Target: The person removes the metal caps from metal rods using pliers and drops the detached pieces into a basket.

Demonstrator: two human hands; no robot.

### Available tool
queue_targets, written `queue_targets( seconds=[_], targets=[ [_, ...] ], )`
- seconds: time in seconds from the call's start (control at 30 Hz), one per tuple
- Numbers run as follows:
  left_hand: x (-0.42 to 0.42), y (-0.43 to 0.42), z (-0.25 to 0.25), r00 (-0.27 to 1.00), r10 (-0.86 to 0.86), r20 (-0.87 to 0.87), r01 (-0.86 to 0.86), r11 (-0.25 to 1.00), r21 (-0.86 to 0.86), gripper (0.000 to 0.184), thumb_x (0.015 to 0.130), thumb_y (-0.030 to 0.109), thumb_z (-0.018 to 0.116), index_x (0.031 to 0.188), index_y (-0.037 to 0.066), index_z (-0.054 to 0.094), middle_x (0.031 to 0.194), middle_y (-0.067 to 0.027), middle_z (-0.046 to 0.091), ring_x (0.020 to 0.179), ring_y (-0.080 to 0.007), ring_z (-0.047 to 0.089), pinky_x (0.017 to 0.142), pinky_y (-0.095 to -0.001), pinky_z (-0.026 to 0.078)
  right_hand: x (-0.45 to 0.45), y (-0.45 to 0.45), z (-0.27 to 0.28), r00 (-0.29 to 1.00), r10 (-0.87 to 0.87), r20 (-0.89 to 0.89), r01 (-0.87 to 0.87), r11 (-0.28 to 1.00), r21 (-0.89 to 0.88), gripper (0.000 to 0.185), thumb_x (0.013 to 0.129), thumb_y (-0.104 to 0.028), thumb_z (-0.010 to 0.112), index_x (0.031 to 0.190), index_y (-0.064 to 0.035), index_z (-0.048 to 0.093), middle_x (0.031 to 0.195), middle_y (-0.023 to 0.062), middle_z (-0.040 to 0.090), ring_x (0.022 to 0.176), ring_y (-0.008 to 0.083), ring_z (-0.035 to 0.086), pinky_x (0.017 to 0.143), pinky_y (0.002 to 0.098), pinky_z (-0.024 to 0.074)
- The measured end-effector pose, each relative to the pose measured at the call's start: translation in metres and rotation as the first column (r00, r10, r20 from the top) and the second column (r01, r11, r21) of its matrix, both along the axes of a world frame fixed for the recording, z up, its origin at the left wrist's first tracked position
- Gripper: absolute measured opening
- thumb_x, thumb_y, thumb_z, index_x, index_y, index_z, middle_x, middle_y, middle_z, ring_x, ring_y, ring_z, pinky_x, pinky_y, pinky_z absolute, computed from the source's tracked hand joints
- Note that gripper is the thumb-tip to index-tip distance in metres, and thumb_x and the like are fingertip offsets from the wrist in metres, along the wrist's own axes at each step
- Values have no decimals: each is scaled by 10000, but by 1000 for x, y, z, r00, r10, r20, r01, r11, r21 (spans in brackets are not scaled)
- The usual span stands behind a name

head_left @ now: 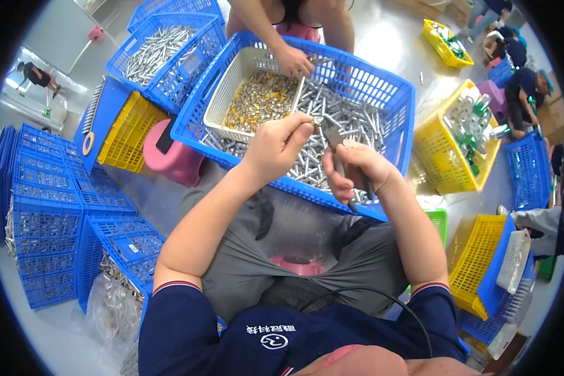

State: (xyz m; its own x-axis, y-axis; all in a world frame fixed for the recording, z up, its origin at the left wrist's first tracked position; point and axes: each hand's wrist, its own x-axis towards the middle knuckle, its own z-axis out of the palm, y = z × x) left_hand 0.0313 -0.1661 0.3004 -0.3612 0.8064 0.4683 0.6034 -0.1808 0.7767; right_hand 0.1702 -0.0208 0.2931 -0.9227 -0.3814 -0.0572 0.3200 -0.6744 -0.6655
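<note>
My left hand (276,147) is closed in a pinch on a small silvery metal part (318,120), too small to make out fully. My right hand (365,164) grips a pair of pliers (332,134); its jaws point up toward the pinched part, and its dark handles show below the fingers. Both hands are over a large blue crate (402,119) of loose metal pins (332,103). Inside that crate, at the left, sits a cream basket (218,103) of small silver and yellow parts (260,100).
Across the crate, another person's hand (294,61) holds a dark tool. Left are a pink stool (172,153) with a dark flat object, a blue crate of pins (160,56) and stacked blue crates (47,213). A yellow crate (454,147) with metal and green parts stands right.
</note>
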Motion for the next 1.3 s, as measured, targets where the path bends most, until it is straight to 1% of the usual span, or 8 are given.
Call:
queue_targets(
  seconds=[0.2, 0.23, 0.27, 0.33, 0.37, 0.47, 1.03, 1.3],
  targets=[
    [-1, -1, 5, 999, -39, 35, 37, 997, 63, 234, 908, 194, 458, 821, -7, 541, 567, -5, 432, 519, -73, 380, 472, -248, 311, -4, -12, 6, 988, -131, -80, 139, 984, 107, 394, 917, -371, 419, 921, 3, 543, 570, 59, 498, 492, 167, 510, 514, 310, 451],
    [-2, -2, 8, 997, 8, 80, -7, 1000, -2, 215, 877, 196, 495, 868, -1, 581, 693, -142, 584, 606, -256, 584, 552, -318, 436, -6, -10, 11, 978, -173, -117, 197, 951, 239, 347, 900, -336, 475, 930, -1, 560, 631, 56, 531, 560, 163, 535, 557, 296, 448],
    [-2, -2, 9, 997, 10, 78, -10, 1000, 1, 215, 877, 196, 495, 868, -1, 581, 693, -142, 584, 606, -256, 584, 552, -318, 436, -7, -13, 11, 978, -170, -119, 194, 951, 241, 347, 900, -336, 475, 930, -1, 560, 631, 56, 531, 560, 163, 535, 557, 296, 448],
    [0, -1, 10, 994, 82, 75, -82, 997, -4, 204, 873, 182, 502, 890, 0, 593, 714, -143, 597, 621, -256, 592, 560, -314, 442, -12, -24, 8, 742, -462, -486, 646, 301, 701, 278, 853, -263, 569, 947, -2, 579, 718, 75, 574, 655, 182, 560, 612, 308, 439],
    [-1, 1, 8, 995, 87, 47, -90, 994, 55, 192, 867, 170, 516, 902, -1, 597, 725, -145, 603, 635, -254, 598, 564, -311, 447, -14, -29, 3, 555, -376, -742, 748, -164, 642, 269, 776, -189, 651, 965, -7, 591, 771, 97, 582, 727, 228, 561, 650, 336, 426],
    [0, 1, 7, 990, 135, 45, -136, 991, 17, 191, 856, 166, 536, 903, -9, 598, 745, -150, 608, 648, -259, 601, 574, -309, 452, -16, -27, 11, 480, -246, -842, 740, -402, 539, 288, 739, -169, 672, 966, -11, 594, 773, 126, 572, 723, 279, 549, 652, 364, 421],
    [-6, -2, -2, 931, 273, -243, -253, 961, 109, 146, 794, 103, 583, 876, -16, 606, 730, -139, 589, 653, -293, 577, 574, -353, 446, -13, -13, 16, 605, -115, -788, 665, -472, 579, 200, 747, -238, 644, 808, -53, 599, 710, 113, 591, 685, 294, 578, 611, 387, 459],
    [3, 0, -2, 856, 340, -389, -354, 935, 38, 152, 818, 108, 563, 901, -13, 601, 735, -128, 574, 610, -285, 560, 535, -338, 425, -16, -24, 9, 780, -301, -549, 354, -512, 783, 362, 816, -332, 567, 625, -27, 533, 559, 187, 536, 578, 378, 550, 539, 442, 422]
  ],
)
